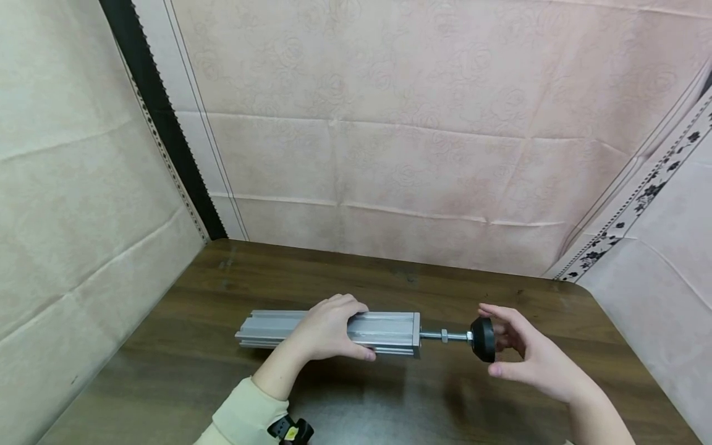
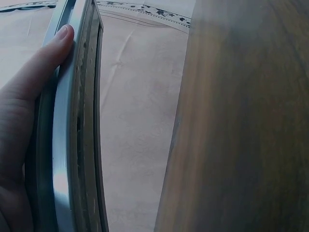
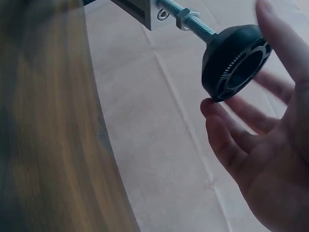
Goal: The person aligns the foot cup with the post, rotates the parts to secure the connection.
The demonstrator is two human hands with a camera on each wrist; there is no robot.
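Note:
A silver slotted aluminium profile (image 1: 389, 330) lies crosswise over the table, its shadow below it. My left hand (image 1: 334, 330) grips it near the middle, fingers over the far side and thumb (image 2: 60, 41) along the near side. From its right end plate runs a threaded rod (image 1: 457, 337) with a hex nut (image 3: 184, 19). A round black levelling foot (image 1: 483, 340) sits on the rod's end, its ribbed hollow underside facing right. Around the foot's rim my right hand (image 1: 525, 349) is spread, fingers loosely bent, one fingertip right at the rim and the thumb apart from the fingers.
Under the profile is a brown wood-grain table (image 1: 183, 364) with rounded far corners. Pale patterned cloth (image 1: 389, 154) hangs behind it and on both sides. A black strap device (image 1: 290, 429) is on the left wrist, by a light sleeve (image 1: 250, 402).

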